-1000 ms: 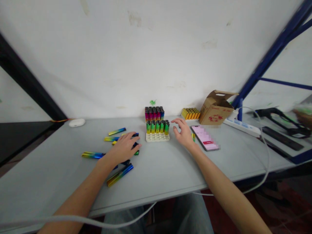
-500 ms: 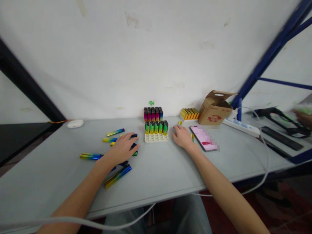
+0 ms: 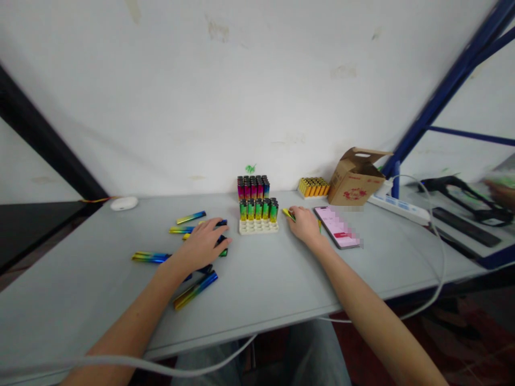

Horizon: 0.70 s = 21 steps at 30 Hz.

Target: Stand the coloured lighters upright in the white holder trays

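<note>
My left hand [image 3: 203, 243] lies with fingers spread over a loose group of shiny blue-and-yellow lighters; its palm hides some of them. One such lighter [image 3: 196, 290] lies nearest me, another lighter [image 3: 191, 217] beyond the hand. My right hand [image 3: 304, 224] is closed around a yellow-green lighter [image 3: 288, 214], whose end sticks out past the fingers to the left. Between the hands stands a white tray [image 3: 258, 229] with holes. Upright green-and-yellow lighters [image 3: 258, 210] with black tops fill its back rows, and bare holes show in front.
Pink-and-black lighters [image 3: 252, 187] stand behind the tray by the wall. To the right are a tray of yellow-orange cylinders [image 3: 314, 186], an open cardboard box [image 3: 354, 179], a phone [image 3: 336, 228] and a power strip [image 3: 398, 209]. A white case [image 3: 124, 203] lies far left.
My right hand has closed on the yellow-green lighter and shifted slightly right; the lighter has turned and now pokes out left of the fingers. My left hand stays put.
</note>
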### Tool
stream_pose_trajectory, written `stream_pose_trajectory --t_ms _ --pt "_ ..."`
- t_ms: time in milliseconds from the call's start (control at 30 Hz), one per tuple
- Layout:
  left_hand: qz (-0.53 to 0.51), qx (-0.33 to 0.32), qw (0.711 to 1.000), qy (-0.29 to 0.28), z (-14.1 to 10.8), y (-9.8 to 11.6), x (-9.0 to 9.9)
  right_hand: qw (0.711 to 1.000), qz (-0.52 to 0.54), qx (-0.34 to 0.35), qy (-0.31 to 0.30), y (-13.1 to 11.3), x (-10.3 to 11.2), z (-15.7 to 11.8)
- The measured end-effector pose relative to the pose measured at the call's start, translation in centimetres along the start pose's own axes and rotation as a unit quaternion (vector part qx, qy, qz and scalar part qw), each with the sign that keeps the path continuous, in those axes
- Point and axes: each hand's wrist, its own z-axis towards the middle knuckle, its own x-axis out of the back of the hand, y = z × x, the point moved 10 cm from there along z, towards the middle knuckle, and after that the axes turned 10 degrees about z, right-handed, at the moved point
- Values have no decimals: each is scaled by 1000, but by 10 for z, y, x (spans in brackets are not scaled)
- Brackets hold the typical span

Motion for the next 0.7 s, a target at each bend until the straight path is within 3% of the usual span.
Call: stream_pose_trajectory --t_ms 267,700 --pt "10 -1 1000 -10 0 0 -1 996 88 -23 23 12 -2 4" --pt "20 -7 999 -36 0 3 -3 969 229 14 92 6 19 7"
